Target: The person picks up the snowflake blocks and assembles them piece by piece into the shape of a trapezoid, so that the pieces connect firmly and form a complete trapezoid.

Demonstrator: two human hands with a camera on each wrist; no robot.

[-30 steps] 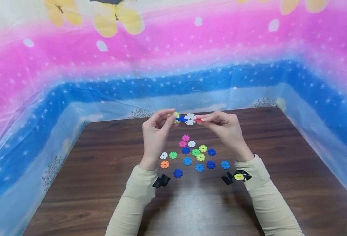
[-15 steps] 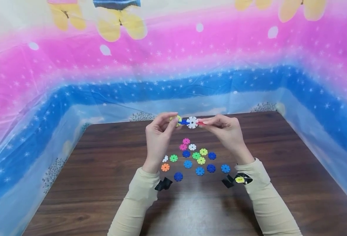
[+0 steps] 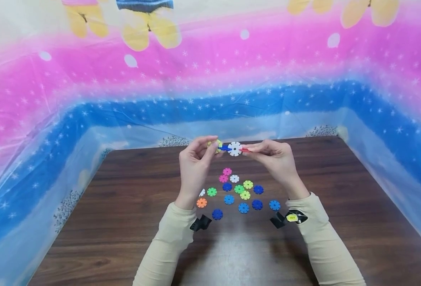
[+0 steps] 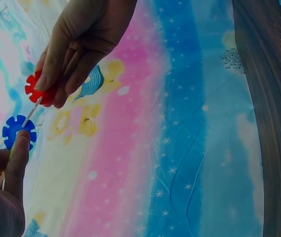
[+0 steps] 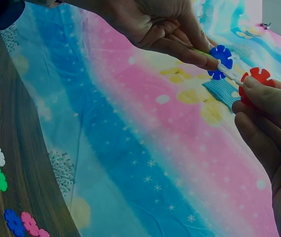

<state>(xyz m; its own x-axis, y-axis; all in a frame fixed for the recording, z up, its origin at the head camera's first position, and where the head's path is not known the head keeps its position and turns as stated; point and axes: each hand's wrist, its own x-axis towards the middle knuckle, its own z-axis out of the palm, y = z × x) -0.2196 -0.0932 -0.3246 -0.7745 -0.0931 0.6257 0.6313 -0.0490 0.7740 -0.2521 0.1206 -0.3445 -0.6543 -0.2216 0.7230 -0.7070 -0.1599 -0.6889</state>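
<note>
Held up over the far part of the table is a short chain of notched interlocking discs. My left hand [image 3: 192, 171] pinches its yellow disc [image 3: 220, 143], thumb tip close against the blue disc [image 4: 12, 126]. A white disc [image 3: 235, 144] follows, seen face-on in the head view and edge-on from both wrists. At the right end, my right hand [image 3: 275, 163] pinches a red disc [image 5: 262, 75] between thumb and fingers. The red disc meets the white one's edge, and the fingers cover part of it.
Loose discs lie on the brown wooden table [image 3: 124, 206] below the hands, among them an orange disc [image 3: 201, 203], a pink disc [image 3: 227, 171] and a light blue disc [image 3: 275, 205]. A printed cloth [image 3: 196, 71] hangs behind the table and along its sides.
The head view has tilted slightly, so hands and discs appear lower and a little further right. Both hands keep their hold on the chain, which looks the same.
</note>
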